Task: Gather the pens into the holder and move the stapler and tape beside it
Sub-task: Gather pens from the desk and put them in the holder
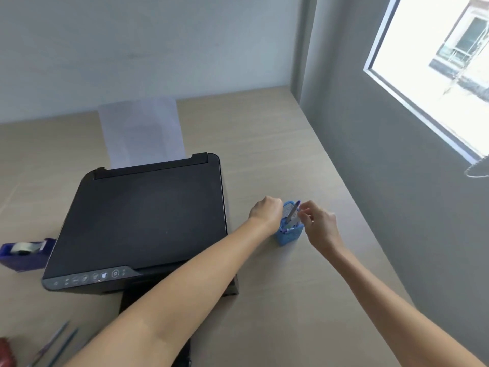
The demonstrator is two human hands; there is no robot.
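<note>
My right hand (321,226) has its fingertips pinched on one pen (293,212), which stands tilted in the blue mesh holder (289,235) with its lower end inside. My left hand (266,213) is curled against the holder's far left side; I cannot tell whether it is actually clasping the rim or only resting on it. Something small and blue lies at the bottom of the holder, too blurred to count as a pen.

Two more pens (57,343) lie loose at the lower left of the desk (264,133), side by side, blurred and partly cut by the frame edge. One tape dispenser (22,254), dark blue with a clear roll, sits at the left, touching or just beside the printer's left side. A dark red object (5,350) shows at the bottom left corner, mostly cut off; it may be the stapler, but I cannot be sure.

One black printer (143,221) fills the middle of the pale wood-grain desk, with one sheet of paper (141,133) standing up from its rear feed. The holder stands to the printer's right, near the grey wall (383,168). A bright window (436,75) is set in that wall, and a lighter wall runs behind the desk.
</note>
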